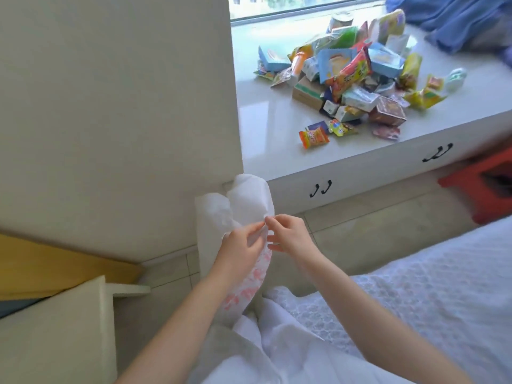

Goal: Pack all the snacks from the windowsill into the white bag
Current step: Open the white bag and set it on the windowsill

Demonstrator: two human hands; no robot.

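A heap of colourful snack packets and small boxes (357, 76) lies on the white windowsill (271, 126), with an orange packet (313, 137) loose at its near side. Below the sill, in front of me, I hold up a thin white plastic bag (243, 200) with red print near its bottom. My left hand (243, 249) grips the bag's side, thumb and fingers pinching the film. My right hand (288, 235) pinches the bag's edge right beside the left fingertips. The bag is flat, its two handle loops standing upward.
A blue cloth (457, 20) lies at the sill's far right. Drawers with black handles (320, 188) run under the sill. A red stool (482, 187) stands on the tiled floor at right. White bedding (415, 300) covers the lower right; a cream wall (110, 106) fills the left.
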